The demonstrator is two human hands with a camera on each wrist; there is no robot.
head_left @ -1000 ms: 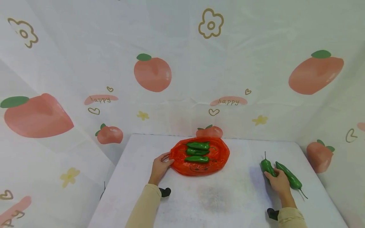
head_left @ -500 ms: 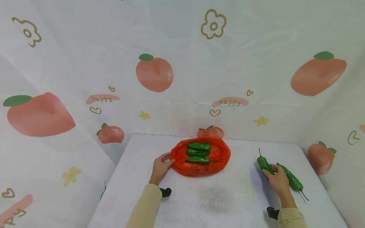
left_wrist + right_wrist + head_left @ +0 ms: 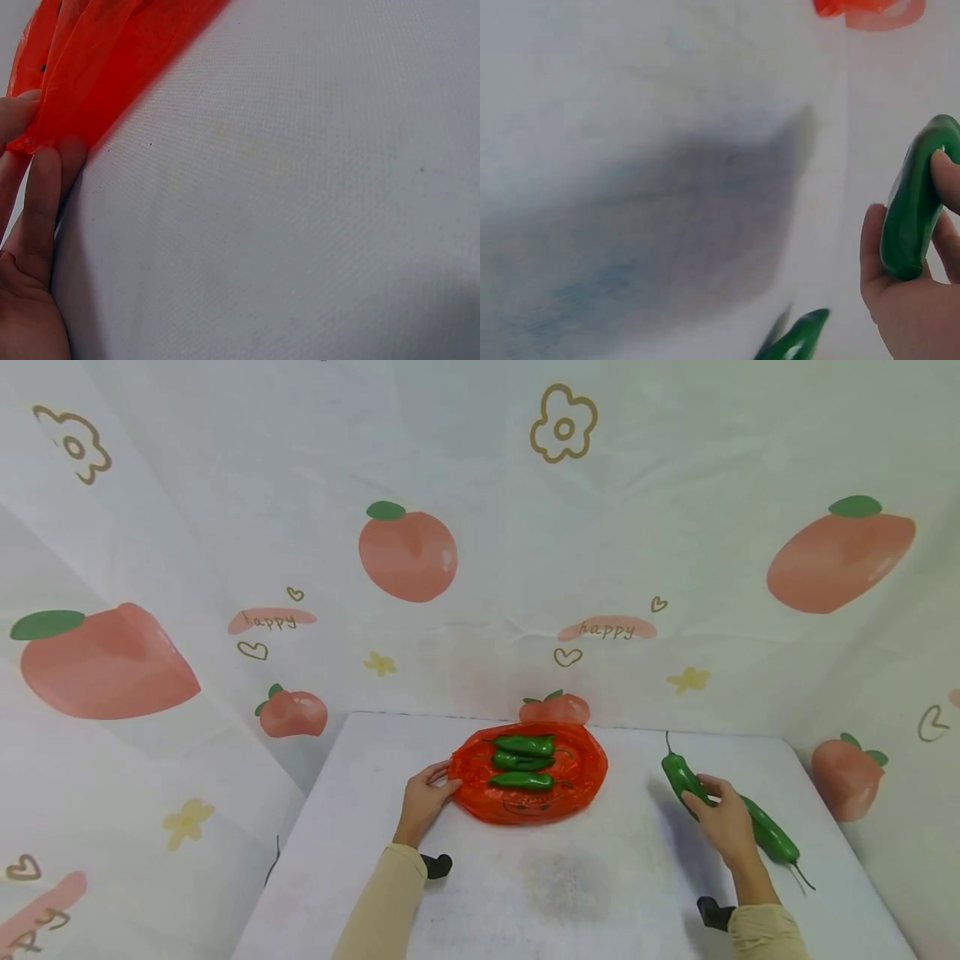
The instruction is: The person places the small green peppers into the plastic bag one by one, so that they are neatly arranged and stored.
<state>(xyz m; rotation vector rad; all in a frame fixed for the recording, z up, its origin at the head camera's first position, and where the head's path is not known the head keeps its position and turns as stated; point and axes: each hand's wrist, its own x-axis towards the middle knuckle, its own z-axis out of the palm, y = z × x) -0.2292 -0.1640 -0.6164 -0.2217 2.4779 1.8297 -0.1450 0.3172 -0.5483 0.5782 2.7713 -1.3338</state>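
Note:
A red plastic bag lies flat at the back middle of the table, with three green peppers side by side on it. At its left edge my left hand pinches the plastic between thumb and fingers; the left wrist view shows the gathered red film there. My right hand grips a long green pepper, stem pointing away, held above the table; in the right wrist view thumb and fingers wrap this pepper. Another green pepper lies just right of that hand, partly covered by it.
The white table ends at a printed fabric backdrop behind and at both sides. A black wrist mount sticks out by the left sleeve and another mount by the right.
My right hand has lifted the long green pepper and shifted it left and away from me, apart from the pepper lying beside it. The left hand stays on the bag's edge.

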